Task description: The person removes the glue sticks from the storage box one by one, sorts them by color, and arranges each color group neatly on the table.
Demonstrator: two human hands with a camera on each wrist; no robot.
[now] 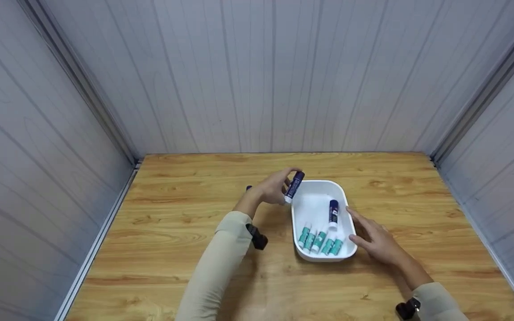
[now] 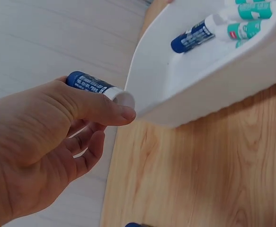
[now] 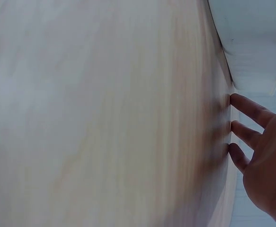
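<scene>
Two hands work over a wooden surface (image 1: 181,232) enclosed by pale panel walls. Left hand (image 1: 274,187) is raised just off the left rim of a white tray, thumb and fingers (image 2: 110,111) curled round a dark blue glue stick (image 1: 294,186); the stick is tilted, blue cap end up and white base end down, with the base just beside the tray's left rim at its far corner. Label on the blue body carries small white print, too fine to read. In the left wrist view the thumb lies along the stick's body and the white end (image 2: 121,97) points toward the tray wall. A small dark blue object (image 1: 249,188) shows behind the left wrist on the surface, mostly hidden. White tray (image 1: 346,203), rounded rectangle, sits near the middle of the surface. Inside: one more dark blue glue stick (image 1: 333,214) lying toward the right wall, and a row of teal glue sticks (image 1: 319,241) side by side at the near end, five by my count, white ends pointing away. Right hand (image 1: 377,240) rests flat on the surface just beside the tray's right wall, fingers (image 3: 244,132) straight and slightly spread, holding nothing, fingertips down on the wood.
</scene>
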